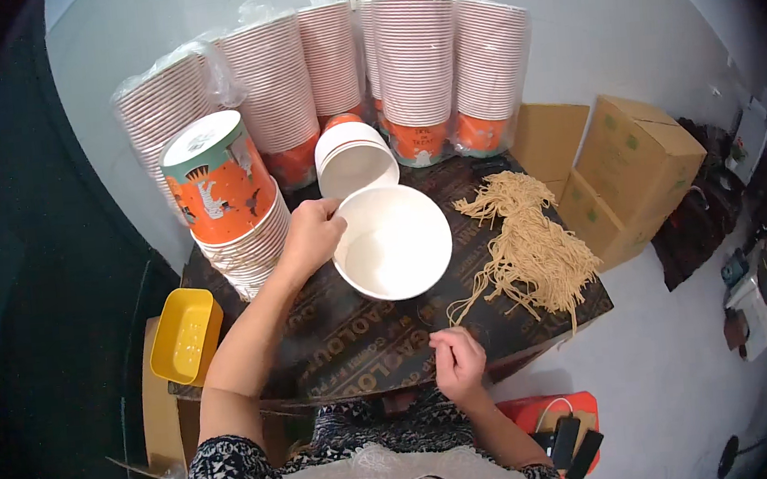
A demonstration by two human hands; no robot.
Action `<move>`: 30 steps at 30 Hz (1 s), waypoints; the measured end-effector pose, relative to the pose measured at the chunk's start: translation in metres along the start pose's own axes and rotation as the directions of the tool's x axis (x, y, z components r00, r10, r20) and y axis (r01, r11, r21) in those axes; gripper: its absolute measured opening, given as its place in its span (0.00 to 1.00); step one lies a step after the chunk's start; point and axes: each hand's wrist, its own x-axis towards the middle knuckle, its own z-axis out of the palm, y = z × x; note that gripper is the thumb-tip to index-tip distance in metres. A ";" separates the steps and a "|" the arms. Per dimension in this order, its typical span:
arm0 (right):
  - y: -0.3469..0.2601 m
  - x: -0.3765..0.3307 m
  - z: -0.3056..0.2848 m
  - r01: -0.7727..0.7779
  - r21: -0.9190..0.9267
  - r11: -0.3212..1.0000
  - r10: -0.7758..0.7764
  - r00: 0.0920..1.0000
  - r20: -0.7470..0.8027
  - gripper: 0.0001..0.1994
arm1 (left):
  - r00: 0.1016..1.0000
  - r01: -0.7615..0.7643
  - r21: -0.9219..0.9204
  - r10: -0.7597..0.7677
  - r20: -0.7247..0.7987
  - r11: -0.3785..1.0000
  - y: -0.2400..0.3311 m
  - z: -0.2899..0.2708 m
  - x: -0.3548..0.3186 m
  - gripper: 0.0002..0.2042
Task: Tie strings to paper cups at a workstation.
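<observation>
My left hand [314,234] pinches the rim of a white-lined paper bucket [397,243], whose open mouth faces me at mid-table. Behind it, a few more paper buckets [357,162] lie nested on their sides. My right hand [458,364] is by the table's front edge, fingers curled closed; whether they hold anything is hidden. Beyond it, to the right, lies a heap of tan cords [538,254] with loose strands trailing toward that hand. Left of my left forearm, an upside-down orange printed bucket [222,185] tops a tilted stack, with cord around the rims below.
Tall plastic-wrapped stacks of buckets [415,66] line the back of the dark printed tabletop [347,350]. A yellow plastic tray [189,340] sits at the left edge. Cardboard boxes [639,165] stand right of the table. A red stool [581,404] with dark devices is below, front right.
</observation>
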 end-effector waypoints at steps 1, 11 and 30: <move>-0.005 0.004 -0.001 0.000 0.003 1.000 -0.001 1.000 0.005 0.08 | 0.999 0.003 -0.002 -0.003 0.051 1.000 0.002 -0.006 -0.005 0.17; -0.033 0.047 -0.010 0.268 -0.307 0.913 -0.225 0.960 0.168 0.21 | 0.970 0.195 -0.278 -0.142 0.200 0.941 -0.010 -0.022 -0.030 0.15; -0.018 0.026 0.040 -0.255 0.309 0.916 0.264 0.964 0.015 0.03 | 0.942 -0.331 0.161 0.335 -0.001 0.930 0.021 0.009 -0.121 0.25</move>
